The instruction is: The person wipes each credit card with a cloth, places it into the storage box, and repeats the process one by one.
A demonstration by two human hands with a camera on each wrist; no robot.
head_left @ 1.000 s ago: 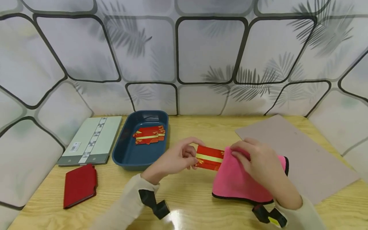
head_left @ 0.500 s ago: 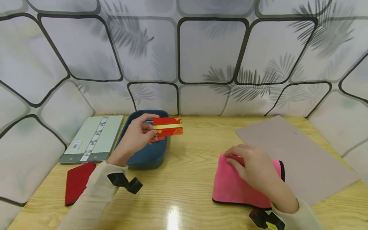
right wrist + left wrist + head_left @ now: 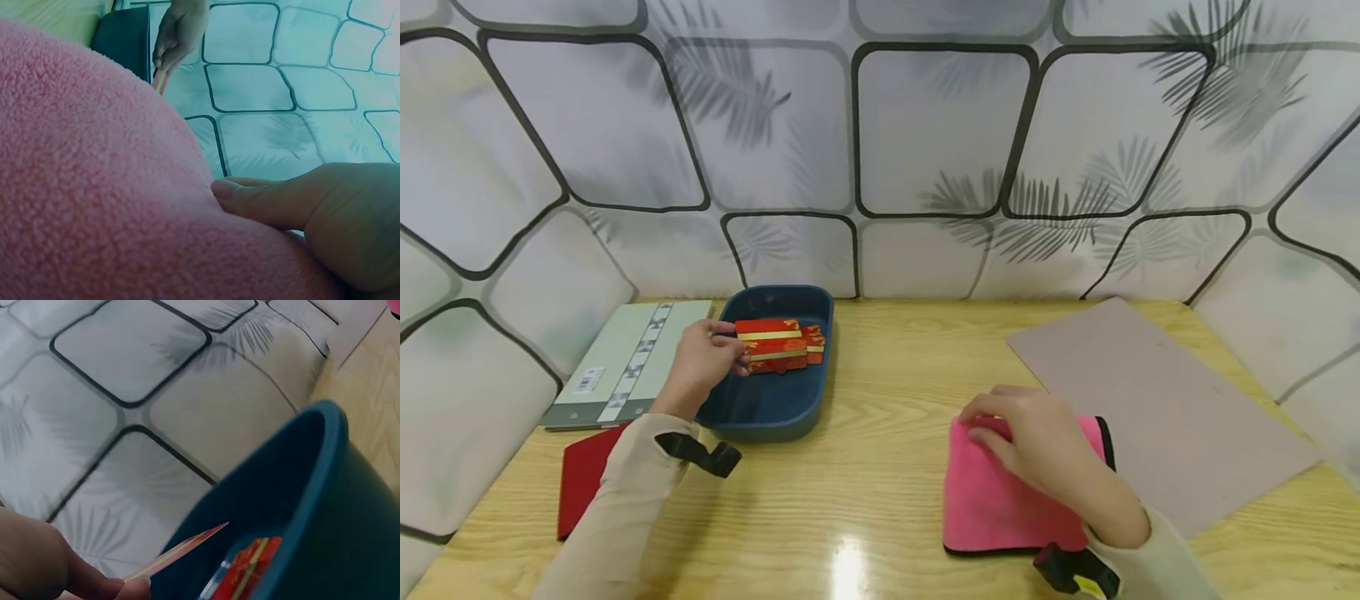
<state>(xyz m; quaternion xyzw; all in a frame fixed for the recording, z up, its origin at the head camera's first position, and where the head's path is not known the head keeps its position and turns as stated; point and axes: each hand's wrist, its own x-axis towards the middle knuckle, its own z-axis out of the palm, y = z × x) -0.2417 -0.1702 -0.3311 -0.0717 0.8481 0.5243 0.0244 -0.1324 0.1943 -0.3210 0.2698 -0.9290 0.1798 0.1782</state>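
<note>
In the head view my left hand pinches a flat red envelope with a gold band by its left end, over the blue tray. Other red envelopes lie in the tray, overlapped by the held one. Seen from the left wrist, the held envelope is nearly edge-on, tilted above the tray's inside. My right hand pinches the upper edge of a pink fleece cloth with black trim on the right. The right wrist view shows its thumb on the plush cloth.
A pale green folder lies left of the tray, with a red notebook in front, partly behind my left sleeve. A grey-brown board lies on the wooden table at the right. A patterned fabric wall stands behind.
My left hand has carried the red envelope away from the pink cloth, leftward to above the tray. My right hand keeps its pinch on the cloth, which now lies flatter.
</note>
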